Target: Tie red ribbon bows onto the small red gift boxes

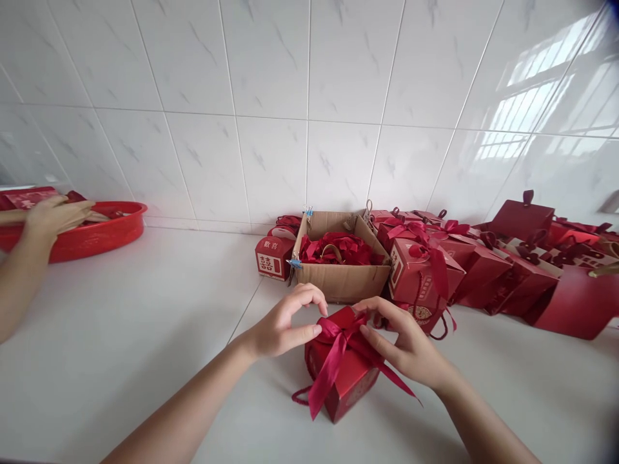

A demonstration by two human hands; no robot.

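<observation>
A small red gift box [345, 380] stands on the white counter in front of me, with a dark red satin ribbon [333, 351] tied in a bow on its top. My left hand [283, 325] pinches the left loop of the bow between thumb and curled fingers. My right hand [403, 338] pinches the right side of the bow, fingers curled over the box's far corner. Two ribbon tails hang down the box's front and off to the right.
Behind the box an open cardboard carton [341, 280] holds red ribbons. Several finished red gift boxes [483, 264] crowd the right along the tiled wall. Another person's hand [53, 216] rests on a red round tray [91, 238] at far left.
</observation>
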